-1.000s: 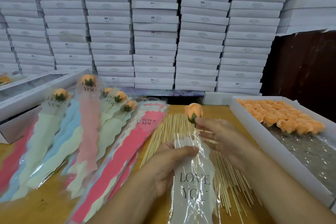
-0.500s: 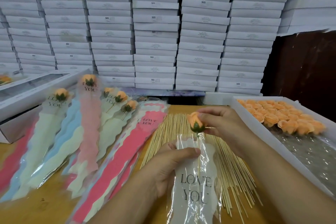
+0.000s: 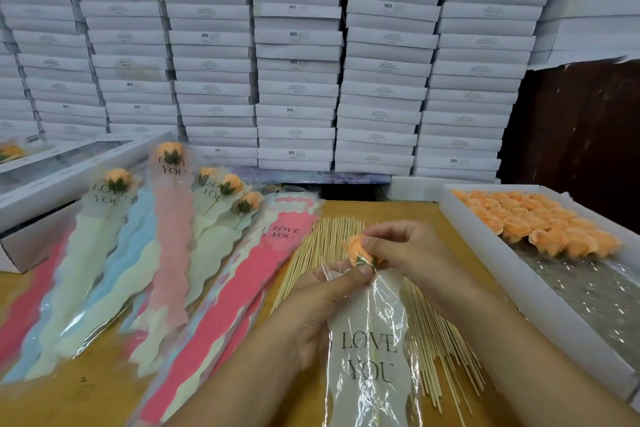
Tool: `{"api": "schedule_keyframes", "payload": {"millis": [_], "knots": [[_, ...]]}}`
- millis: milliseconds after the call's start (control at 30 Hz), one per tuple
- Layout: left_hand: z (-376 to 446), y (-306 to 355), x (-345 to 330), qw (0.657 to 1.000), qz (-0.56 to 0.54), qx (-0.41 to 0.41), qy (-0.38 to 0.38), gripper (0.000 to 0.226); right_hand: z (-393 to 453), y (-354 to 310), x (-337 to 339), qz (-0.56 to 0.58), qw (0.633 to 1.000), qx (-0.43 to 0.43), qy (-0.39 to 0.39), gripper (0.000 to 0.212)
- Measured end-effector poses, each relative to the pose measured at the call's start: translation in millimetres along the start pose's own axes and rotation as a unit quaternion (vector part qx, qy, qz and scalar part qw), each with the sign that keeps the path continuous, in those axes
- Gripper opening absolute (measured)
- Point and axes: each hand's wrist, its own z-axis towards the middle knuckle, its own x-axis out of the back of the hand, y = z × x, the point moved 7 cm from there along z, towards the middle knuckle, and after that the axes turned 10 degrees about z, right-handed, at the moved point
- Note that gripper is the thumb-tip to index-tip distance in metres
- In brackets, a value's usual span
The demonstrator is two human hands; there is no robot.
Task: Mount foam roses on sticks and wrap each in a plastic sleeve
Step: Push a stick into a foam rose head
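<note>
Soft foam rose (image 3: 358,248), crinkly plastic sleeve (image 3: 370,340), possibly entering

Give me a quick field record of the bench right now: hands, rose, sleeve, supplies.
left hand: pinches the mouth of the sleeve
right hand: holds the rose
rose: orange, at the sleeve's mouth
sleeve: clear, printed LOVE YOU
sticks: loose pile under the hands
tray of roses: on the right
wrapped roses: fanned out at left
</note>
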Motion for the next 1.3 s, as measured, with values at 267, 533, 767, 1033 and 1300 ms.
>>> {"api": "schedule_keyframes", "payload": {"millis": [267, 533, 767, 1033, 1300], "knots": [[2.2, 0.1, 1.8, 1.000, 0.010, 0.004, 0.001, 0.037, -5.4, -3.0, 0.7, -0.089, 0.996, -0.006, -0.028, 0.024], [3.2, -2.0, 2.0, 1.000, 0.020, 0.006, 0.006, 0.036, -7.2, -1.1, 4.5, -0.107, 0.994, -0.023, -0.027, 0.023], [4.8, -3.2, 3.7, 1.000, 0.015, 0.014, 0.011, 0.056, -10.4, 1.8, -3.6, -0.135, 0.988, -0.054, -0.059, 0.035], [4.9, -7.2, 4.0, 0.999, 0.033, 0.032, -0.002, 0.058, -8.8, 7.8, -14.1, -0.156, 0.975, -0.101, -0.125, 0.064], [9.3, -5.2, 9.1, 0.999, -0.006, 0.042, -0.002, 0.057, -6.0, -5.8, 5.9, -0.084, 0.996, -0.029, -0.025, 0.032]]}}
